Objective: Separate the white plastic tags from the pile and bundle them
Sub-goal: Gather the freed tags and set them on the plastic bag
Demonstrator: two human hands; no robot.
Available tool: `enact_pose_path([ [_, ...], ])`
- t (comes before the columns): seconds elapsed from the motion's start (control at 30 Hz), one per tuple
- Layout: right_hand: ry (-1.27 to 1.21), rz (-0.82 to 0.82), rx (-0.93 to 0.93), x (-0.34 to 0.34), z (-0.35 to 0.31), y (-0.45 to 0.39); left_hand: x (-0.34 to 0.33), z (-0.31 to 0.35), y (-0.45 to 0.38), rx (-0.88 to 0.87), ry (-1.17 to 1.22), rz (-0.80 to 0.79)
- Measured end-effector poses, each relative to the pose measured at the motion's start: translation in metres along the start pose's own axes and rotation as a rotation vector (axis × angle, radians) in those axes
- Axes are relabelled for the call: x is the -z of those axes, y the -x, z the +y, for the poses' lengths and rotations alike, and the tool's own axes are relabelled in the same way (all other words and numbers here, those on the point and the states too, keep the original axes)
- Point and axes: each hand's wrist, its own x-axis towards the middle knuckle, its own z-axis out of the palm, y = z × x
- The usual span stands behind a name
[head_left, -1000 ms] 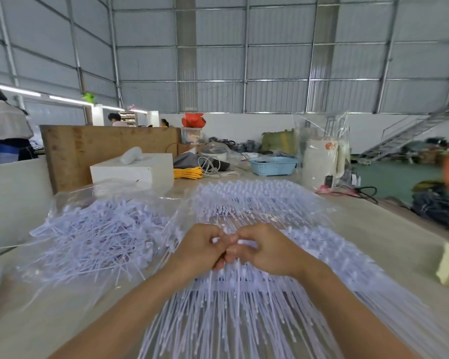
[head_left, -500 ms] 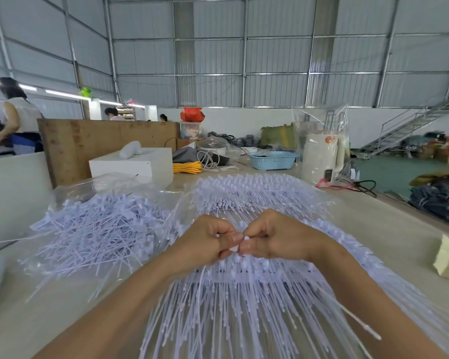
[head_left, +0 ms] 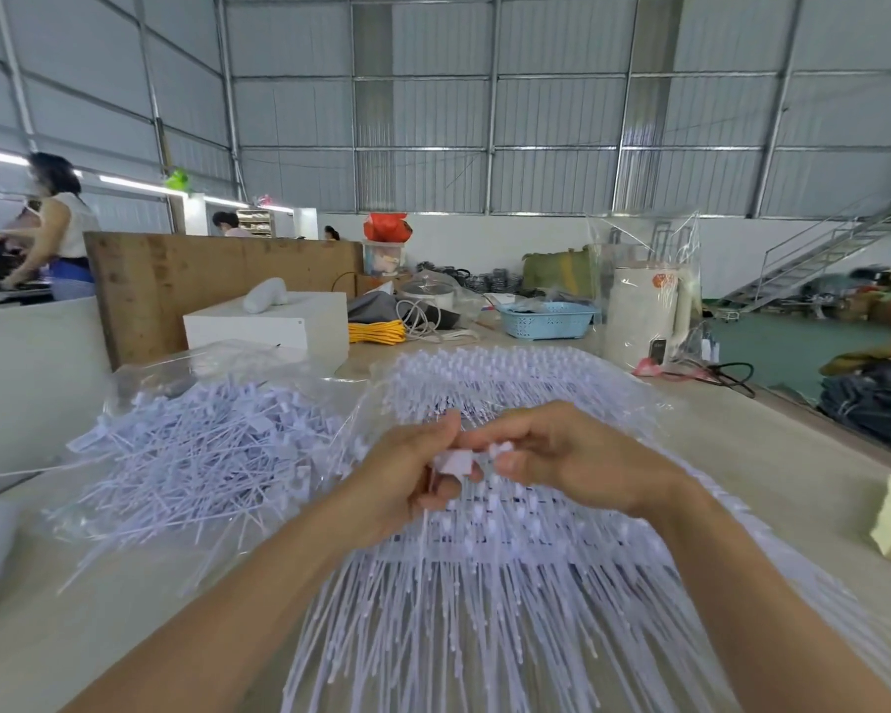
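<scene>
In the middle of the frame I see my left hand (head_left: 407, 470) pinching a white tag (head_left: 453, 463) by its flat head, its thin tail hanging down toward the lower centre. My right hand (head_left: 577, 465) sits just beside it, fingers curled and pinching a second small tag head (head_left: 501, 449). Both hands hover above the big pile of joined tags (head_left: 510, 584) that fans across the lower centre of the table (head_left: 772, 455). At centre left lies a loose heap of tags (head_left: 196, 450) on clear plastic. A blue basket (head_left: 546, 320) stands above the centre.
</scene>
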Motion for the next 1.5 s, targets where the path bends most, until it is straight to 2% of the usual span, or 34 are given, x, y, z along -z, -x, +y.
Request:
enact_pose_path([
  [0.1,0.156,0.117,0.020,-0.020,0.000,-0.014,-0.010,-0.001,0.005,-0.001,-0.083,-0.091],
  [0.2,0.288,0.187,0.088,-0.029,0.002,-0.020,-0.011,-0.001,0.008,-0.072,-0.190,-0.010],
  [0.3,0.346,0.232,0.148,-0.032,0.006,-0.022,-0.008,-0.005,0.007,-0.108,-0.192,0.051],
  [0.43,0.610,0.342,0.111,-0.022,0.013,-0.021,-0.005,-0.007,0.003,-0.140,-0.239,0.148],
  [0.6,0.295,0.223,-0.008,-0.014,0.020,-0.016,0.003,-0.011,-0.002,-0.149,-0.347,0.236],
  [0.7,0.257,0.191,-0.009,-0.019,0.019,-0.017,0.003,-0.014,-0.002,-0.156,-0.457,0.242],
  [0.87,0.315,0.209,0.008,-0.024,0.023,-0.020,0.003,-0.012,-0.001,-0.163,-0.503,0.234],
  [1.13,0.255,0.133,0.010,-0.018,0.020,-0.017,-0.001,-0.008,0.005,-0.147,-0.552,0.135],
  [1.3,0.152,0.068,-0.005,-0.010,0.012,-0.012,-0.004,-0.004,0.008,-0.124,-0.437,0.025],
  [1.43,0.157,-0.034,-0.079,0.007,0.012,0.000,0.002,0.009,0.018,-0.109,-0.374,-0.202],
  [1.5,0.068,0.066,-0.093,0.017,0.012,0.006,0.009,0.016,0.019,-0.118,-0.220,-0.207],
])
